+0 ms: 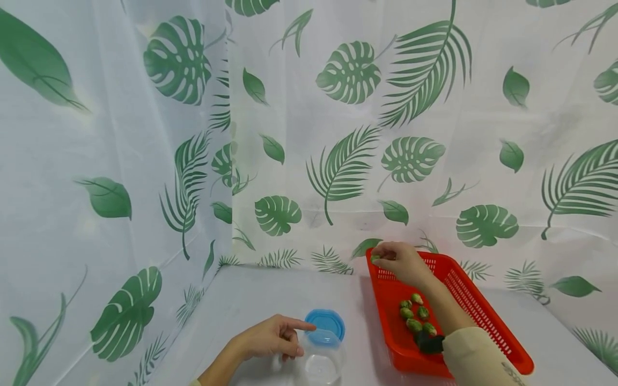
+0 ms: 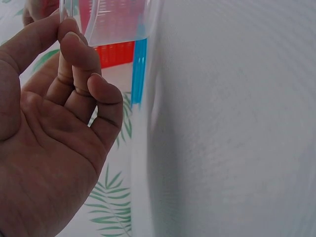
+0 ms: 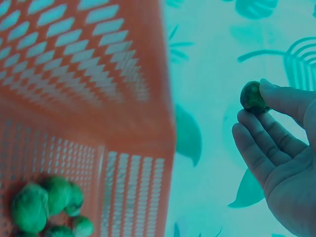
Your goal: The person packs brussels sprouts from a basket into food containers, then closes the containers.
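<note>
My right hand (image 1: 398, 262) pinches a Brussels sprout (image 3: 253, 97) between thumb and fingertips, over the far left corner of a red plastic basket (image 1: 417, 366). Several more Brussels sprouts (image 1: 414, 325) lie inside the basket, partly hidden by the right forearm in the head view. At the near side of the table, my left hand (image 1: 267, 339) holds the rim of a clear plastic container (image 1: 321, 368), its index finger stretched along the top and the thumb at the side. No sprout shows in the container. A round blue lid (image 1: 326, 320) lies just behind it.
The basket stands to the right of the container and has slotted walls (image 1: 475, 300). A white curtain (image 1: 299, 123) with green leaf prints hangs behind the white table (image 1: 270, 292) and along its left side.
</note>
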A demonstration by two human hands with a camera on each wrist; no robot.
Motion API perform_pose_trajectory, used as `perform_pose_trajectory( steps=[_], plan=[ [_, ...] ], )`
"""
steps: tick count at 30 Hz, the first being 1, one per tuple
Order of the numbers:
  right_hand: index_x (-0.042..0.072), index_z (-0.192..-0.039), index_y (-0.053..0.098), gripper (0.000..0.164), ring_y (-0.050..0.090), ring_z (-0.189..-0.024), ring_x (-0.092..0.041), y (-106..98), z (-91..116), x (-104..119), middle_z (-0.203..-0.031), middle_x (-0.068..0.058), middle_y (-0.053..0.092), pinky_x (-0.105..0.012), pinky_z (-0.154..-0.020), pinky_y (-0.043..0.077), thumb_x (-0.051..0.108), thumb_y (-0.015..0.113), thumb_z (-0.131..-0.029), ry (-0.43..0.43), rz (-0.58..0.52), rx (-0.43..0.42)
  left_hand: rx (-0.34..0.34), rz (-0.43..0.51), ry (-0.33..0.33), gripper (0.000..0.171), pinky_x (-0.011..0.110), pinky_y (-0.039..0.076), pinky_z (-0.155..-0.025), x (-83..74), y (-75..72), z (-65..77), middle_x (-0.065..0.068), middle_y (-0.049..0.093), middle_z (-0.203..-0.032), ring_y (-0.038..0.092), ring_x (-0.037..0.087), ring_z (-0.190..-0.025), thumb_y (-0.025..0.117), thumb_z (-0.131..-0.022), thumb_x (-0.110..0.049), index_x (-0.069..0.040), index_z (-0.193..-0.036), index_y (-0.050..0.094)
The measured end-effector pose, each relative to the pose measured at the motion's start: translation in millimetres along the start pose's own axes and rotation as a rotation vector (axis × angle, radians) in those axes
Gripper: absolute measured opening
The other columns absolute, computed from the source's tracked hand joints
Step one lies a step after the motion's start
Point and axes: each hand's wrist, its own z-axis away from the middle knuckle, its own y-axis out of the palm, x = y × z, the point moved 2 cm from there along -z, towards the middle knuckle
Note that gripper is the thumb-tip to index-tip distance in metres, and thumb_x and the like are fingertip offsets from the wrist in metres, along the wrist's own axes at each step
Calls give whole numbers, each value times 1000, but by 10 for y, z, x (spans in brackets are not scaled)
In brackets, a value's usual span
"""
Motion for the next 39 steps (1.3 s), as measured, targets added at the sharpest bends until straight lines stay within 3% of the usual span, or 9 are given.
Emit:
perform_pose_trajectory(
  steps=[9, 12, 25, 34, 39],
  plan=[
    [11, -121, 74, 23, 70, -99, -29, 86, 20, 240, -111, -7, 76, -30, -82, 61, 13, 74, -98, -15, -66, -22, -6, 9, 4, 54, 24, 51, -65, -12, 2, 3, -4, 68, -74, 58, 7, -64, 74, -94, -12, -9, -147, 59],
    [12, -119, 75, 21, 70, -98, -30, 119, 29, 289, -109, -7, 76, -26, -80, 60, 12, 74, -97, -25, -79, -34, -13, 11, -1, 54, 25, 52, -66, -22, 3, 11, -4, 67, -74, 58, 7, -65, 74, -94, -13, -10, -146, 60],
    [16, -115, 77, 22, 70, -95, -21, 287, 95, 505, -108, -3, 74, -23, -78, 59, 7, 76, -95, -83, -123, -47, -22, 11, -10, 52, 25, 52, -68, 3, -24, 12, -3, 69, -75, 59, 9, -66, 74, -95, -14, -13, -145, 61],
    [18, -113, 77, 22, 70, -94, -18, 394, 151, 620, -106, 0, 74, -23, -81, 59, 8, 77, -94, -157, -143, -42, -1, 59, 43, 42, 25, 51, -64, 32, -26, 4, -4, 66, -71, 58, 7, -64, 75, -95, -11, 8, -128, 57],
    [20, -113, 77, 22, 70, -93, -17, 463, 193, 675, -106, 0, 75, -23, -82, 59, 8, 77, -94, -171, -156, -36, 12, 89, 38, 40, 25, 52, -66, 46, -16, 5, -5, 67, -73, 59, 7, -65, 74, -95, -10, 11, -126, 57]
  ],
)
